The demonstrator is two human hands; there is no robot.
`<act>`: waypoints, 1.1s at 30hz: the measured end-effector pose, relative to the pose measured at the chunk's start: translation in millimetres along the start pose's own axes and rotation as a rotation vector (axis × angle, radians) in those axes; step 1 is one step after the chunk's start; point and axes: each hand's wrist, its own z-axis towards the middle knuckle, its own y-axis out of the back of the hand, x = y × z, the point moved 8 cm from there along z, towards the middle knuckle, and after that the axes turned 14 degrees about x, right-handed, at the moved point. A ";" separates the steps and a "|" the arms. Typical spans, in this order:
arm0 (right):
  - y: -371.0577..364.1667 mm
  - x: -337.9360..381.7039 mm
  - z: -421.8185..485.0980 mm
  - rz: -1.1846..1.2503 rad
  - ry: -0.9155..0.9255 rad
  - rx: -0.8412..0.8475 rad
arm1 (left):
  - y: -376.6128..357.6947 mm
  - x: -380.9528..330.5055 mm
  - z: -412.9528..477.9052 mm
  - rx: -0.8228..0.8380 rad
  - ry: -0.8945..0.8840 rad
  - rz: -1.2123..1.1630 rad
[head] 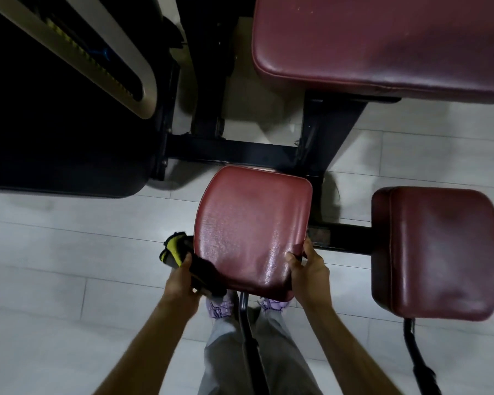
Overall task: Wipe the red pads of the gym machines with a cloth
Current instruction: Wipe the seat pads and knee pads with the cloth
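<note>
Floor (69,266) is pale grey planks with thin seams, pretty plain. A black machine frame (228,151) sits right on it, crossbar flat across the middle, and there's a big dark base (54,166) on the left. Near the bottom a pair of purple shoes (221,305) stands on the planks — one either side of a black bar (244,315).

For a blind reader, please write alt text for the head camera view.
A person's left hand holds a black and yellow cloth against the left edge of a small red pad, while the right hand grips its near right corner. A second red pad stands to its right, a large red pad beyond.
</note>
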 end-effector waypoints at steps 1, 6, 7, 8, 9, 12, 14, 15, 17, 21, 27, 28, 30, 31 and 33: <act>0.5 0.2 0.6 0.002 -0.003 0.000 | -5.6 -10.7 7.0 0.001 0.023 0.025; -4.9 -6.7 2.1 0.085 0.008 0.002 | -57.1 -97.4 46.3 0.076 -0.096 0.297; -4.9 -8.9 1.3 0.101 0.016 -0.005 | -73.2 -114.2 52.6 0.118 -0.099 0.397; -5.2 -11.3 1.6 0.109 0.027 -0.008 | -89.5 -130.2 57.0 0.156 -0.123 0.473; -4.4 -11.1 1.3 0.113 0.037 -0.006 | -104.2 -143.2 60.7 0.170 -0.155 0.502; -0.7 -12.6 3.9 0.114 0.051 -0.006 | -122.7 -164.6 75.6 0.144 -0.288 0.493; -0.2 -10.9 4.4 0.121 0.059 0.013 | -110.0 -158.8 75.5 0.133 -0.318 0.509; 0.0 -9.1 3.8 0.122 0.058 0.022 | -97.0 -151.3 72.7 0.125 -0.290 0.497; 1.0 -7.3 3.2 0.113 0.049 0.033 | -63.7 -129.1 59.6 0.093 -0.191 0.497; -1.3 -6.1 4.8 0.124 0.011 0.039 | -31.8 -81.4 22.1 0.036 -0.009 0.372; -0.3 -2.8 -0.9 0.138 0.068 0.023 | -112.3 -153.6 54.0 0.122 -0.102 0.498; 0.7 -3.8 -0.2 0.128 0.065 0.018 | -129.9 -169.2 61.0 0.101 -0.154 0.579; 1.3 -6.9 1.2 0.097 0.037 -0.011 | -165.4 -187.9 68.1 0.047 -0.215 0.860; 0.8 -6.1 0.0 0.073 0.028 -0.025 | -185.7 -188.9 68.3 0.041 -0.217 1.081; -0.2 -2.5 -1.7 0.035 0.038 -0.050 | -235.1 -171.5 60.8 0.060 -0.249 1.558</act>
